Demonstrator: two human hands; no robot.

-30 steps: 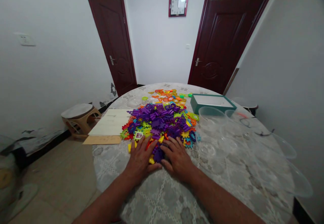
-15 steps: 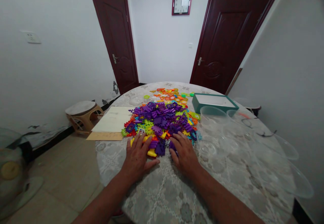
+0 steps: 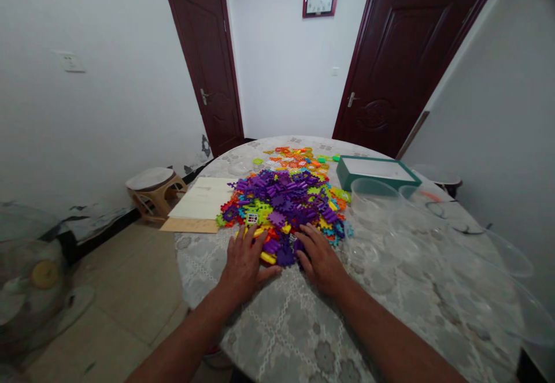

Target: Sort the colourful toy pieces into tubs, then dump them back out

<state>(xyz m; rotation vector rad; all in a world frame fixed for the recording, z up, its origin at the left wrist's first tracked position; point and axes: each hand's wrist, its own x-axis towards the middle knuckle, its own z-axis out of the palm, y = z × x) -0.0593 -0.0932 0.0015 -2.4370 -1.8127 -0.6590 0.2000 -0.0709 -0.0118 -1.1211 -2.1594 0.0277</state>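
Note:
A heap of plastic snowflake building pieces, mostly purple with green, orange, yellow and blue ones, lies on the table in front of me. My left hand rests at the near left edge of the heap, fingers spread and touching yellow and orange pieces. At the near right edge, my right hand lies with its fingers apart against purple pieces. Between the hands sit a dark purple piece and a yellow piece. A small white window-shaped piece lies just beyond my left fingers.
Clear plastic bowls and lids cover the table's right side, beside a green-edged box. Cream paper sheets lie on the left. Orange pieces are scattered at the back. A stool and a fan stand left.
The whole view has shifted, so the scene sits slightly further right and higher. Both hands stay at the near edge of the heap, with little visible movement relative to the pieces.

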